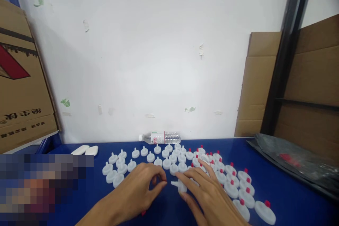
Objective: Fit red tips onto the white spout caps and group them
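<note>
Between the thumb and fingers of my right hand [205, 189] is a white nozzle cap [181, 185], tilted so that its narrow spout points left. My left hand [144, 187] is just left of that spout, apart from it. Its thumb and forefinger are pinched together, and whatever they may hold is hidden. A bit of red [143, 213] shows under my left wrist. White nozzle caps without red tips [135, 153] stand on the blue table [90, 183] behind my left hand. Around and beyond my right hand stand several white nozzle caps with red tips [247, 197].
A clear plastic bottle [161, 137] lies on its side along the wall. Two white rounded objects [86, 150] rest at the back left. Cardboard boxes [26, 77] stand on the left, with cardboard [255, 84] at the right. A grey plastic bag [293, 160] lies at the right edge.
</note>
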Action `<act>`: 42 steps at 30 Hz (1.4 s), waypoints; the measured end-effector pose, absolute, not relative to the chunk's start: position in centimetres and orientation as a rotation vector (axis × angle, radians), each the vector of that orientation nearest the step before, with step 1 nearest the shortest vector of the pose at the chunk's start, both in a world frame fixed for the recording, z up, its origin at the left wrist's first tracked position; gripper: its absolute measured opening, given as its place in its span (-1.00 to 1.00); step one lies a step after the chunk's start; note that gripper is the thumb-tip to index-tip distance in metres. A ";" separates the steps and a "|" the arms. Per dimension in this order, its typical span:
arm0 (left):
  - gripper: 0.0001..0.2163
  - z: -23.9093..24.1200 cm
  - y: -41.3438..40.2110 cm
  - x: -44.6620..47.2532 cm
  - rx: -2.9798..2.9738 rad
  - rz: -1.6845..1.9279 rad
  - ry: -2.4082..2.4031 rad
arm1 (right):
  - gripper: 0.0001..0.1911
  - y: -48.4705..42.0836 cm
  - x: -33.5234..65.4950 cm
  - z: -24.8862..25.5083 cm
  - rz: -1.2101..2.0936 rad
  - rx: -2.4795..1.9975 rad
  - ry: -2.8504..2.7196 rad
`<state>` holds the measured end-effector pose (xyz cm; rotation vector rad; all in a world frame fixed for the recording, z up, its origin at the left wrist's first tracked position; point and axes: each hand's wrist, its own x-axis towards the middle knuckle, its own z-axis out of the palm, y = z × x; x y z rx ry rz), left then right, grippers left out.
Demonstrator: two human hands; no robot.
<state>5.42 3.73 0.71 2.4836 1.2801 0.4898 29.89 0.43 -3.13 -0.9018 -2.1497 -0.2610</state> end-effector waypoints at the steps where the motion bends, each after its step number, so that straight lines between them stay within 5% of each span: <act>1: -0.85 0.7 3.8 5.7 2.470 0.510 1.292 | -0.53 0.4 29.9 -3.1 -0.246 -0.910 -2.155; 15: -0.84 0.3 4.8 6.1 2.294 0.836 0.826 | -0.54 0.1 30.2 -3.2 -0.220 -0.891 -2.190; 26: -0.92 0.1 4.2 6.5 2.230 0.836 0.974 | -0.57 0.1 30.1 -3.3 -0.281 -0.881 -2.209; 34: -0.69 -1.0 3.6 6.8 2.560 0.708 0.890 | -0.58 0.0 29.8 -4.3 -0.398 -0.894 -2.191; 42: -0.67 -0.7 2.0 7.2 2.477 0.861 0.878 | -0.66 -0.7 29.3 -3.9 -0.338 -0.866 -2.139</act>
